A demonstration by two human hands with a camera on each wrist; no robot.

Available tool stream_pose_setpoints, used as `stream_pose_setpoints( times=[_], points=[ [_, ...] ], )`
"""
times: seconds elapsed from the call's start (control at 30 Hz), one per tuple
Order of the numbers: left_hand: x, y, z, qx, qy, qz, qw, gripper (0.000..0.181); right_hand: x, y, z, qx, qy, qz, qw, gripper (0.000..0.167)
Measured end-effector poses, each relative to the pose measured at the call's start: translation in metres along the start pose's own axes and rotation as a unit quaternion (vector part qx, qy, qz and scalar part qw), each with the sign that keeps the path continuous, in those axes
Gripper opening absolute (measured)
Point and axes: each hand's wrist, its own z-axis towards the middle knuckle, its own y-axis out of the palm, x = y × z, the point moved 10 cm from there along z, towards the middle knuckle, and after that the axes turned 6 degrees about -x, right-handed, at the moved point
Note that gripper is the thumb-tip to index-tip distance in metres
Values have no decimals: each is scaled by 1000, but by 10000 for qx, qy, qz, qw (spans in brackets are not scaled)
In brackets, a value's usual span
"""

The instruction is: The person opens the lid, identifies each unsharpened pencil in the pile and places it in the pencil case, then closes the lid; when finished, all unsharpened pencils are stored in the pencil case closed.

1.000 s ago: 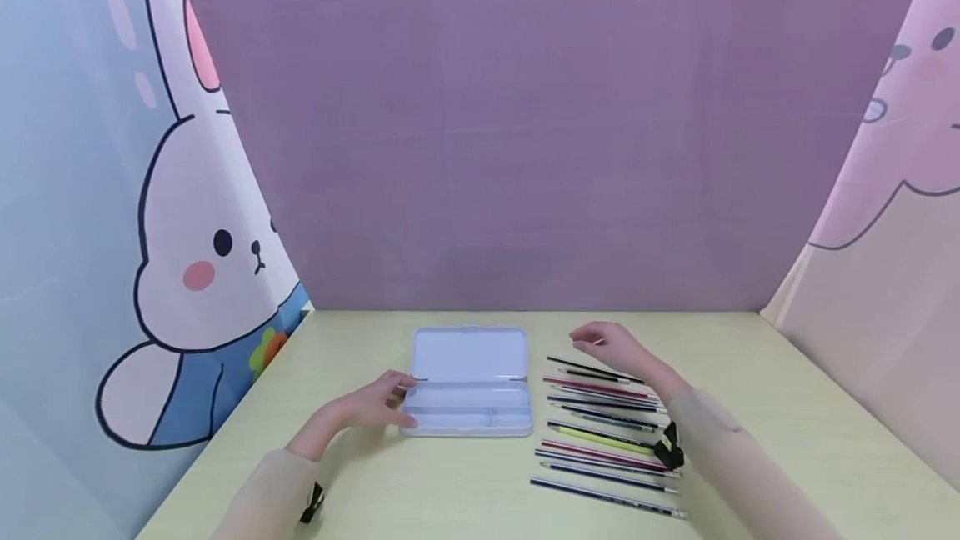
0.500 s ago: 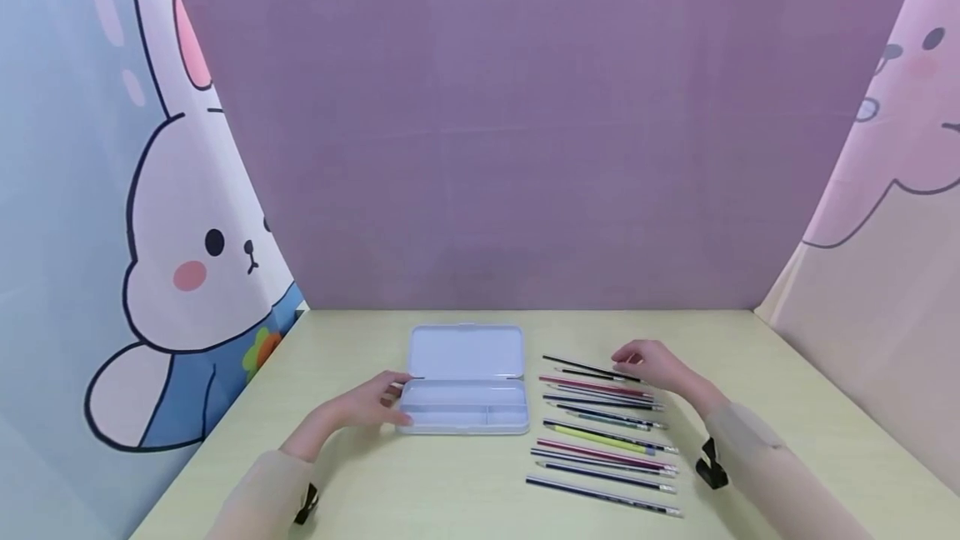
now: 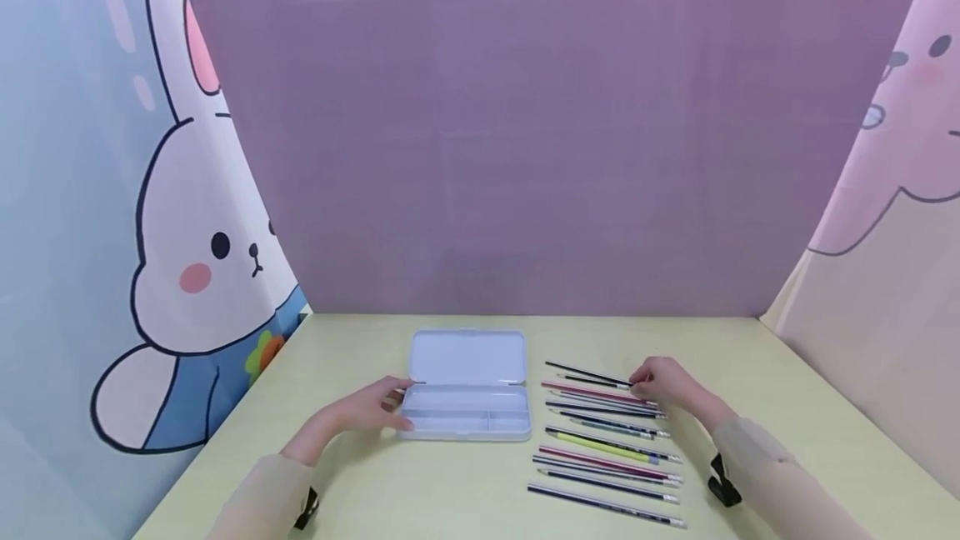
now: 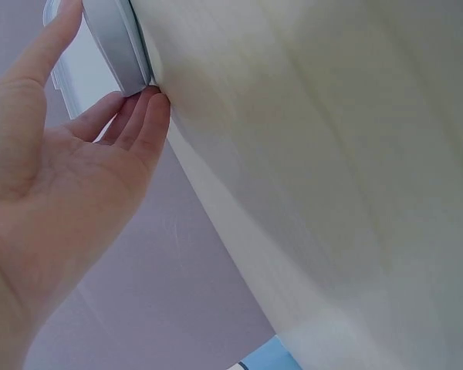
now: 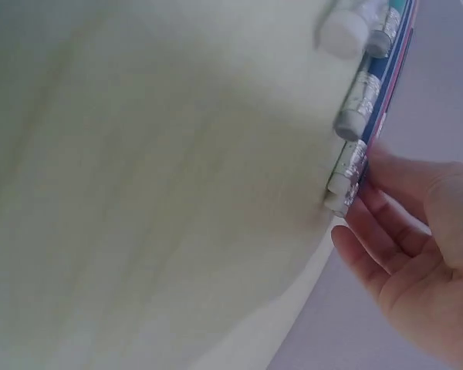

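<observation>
A white pencil case (image 3: 450, 421) lies with its lid raised at the middle of the table. My left hand (image 3: 367, 407) grips its left side, the thumb near the front corner and the fingers farther back, as the left wrist view also shows. To the right, several pencils (image 3: 607, 505) lie in a loose row, eraser ends towards the right. My right hand (image 3: 671, 383) is at the far end of the row. In the right wrist view its thumb and fingers close around the ends of pencils (image 5: 347, 166); exactly which ones they pinch is partly hidden.
A pale yellow tabletop (image 3: 420, 490) bears everything. A purple cloth (image 3: 487, 132) hangs at its back edge. A rabbit-printed curtain (image 3: 195, 223) hangs on the left and a pink and cream one (image 3: 885, 290) on the right.
My right hand has moved right and then nearer to me, from above the far pencils down to their eraser ends. The left hand keeps its place on the case.
</observation>
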Motion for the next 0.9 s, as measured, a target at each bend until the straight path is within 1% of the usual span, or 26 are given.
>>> stream_pose_setpoints(
  times=[0.1,0.17,0.27,0.43,0.5,0.6,0.7,0.83,0.9],
  points=[
    [-1,2,0,-4,15,5,10000,75,1,1,-2,76,26,-43,10000,11],
    [0,2,0,2,33,29,10000,75,0,0,-2,147,-18,-119,9998,8],
    [1,2,-1,21,43,49,10000,74,-1,0,-3,154,-80,-133,9998,4],
    [4,1,0,43,-7,139,9999,73,0,-4,-3,194,-92,-260,9994,5],
    [4,2,1,42,-25,154,9999,73,1,-7,-3,298,-130,-367,9988,5],
    [4,2,1,40,-62,203,9998,73,-5,-16,-5,447,-358,-518,9970,5],
    [4,2,1,47,-105,247,9996,73,-12,-25,-5,633,-488,-580,9951,5],
    [4,2,0,46,-130,221,9997,75,-22,-35,-4,731,-528,-423,9950,6],
    [4,2,0,37,-126,212,9997,76,-29,-39,-4,795,-698,-382,9937,8]
  ],
)
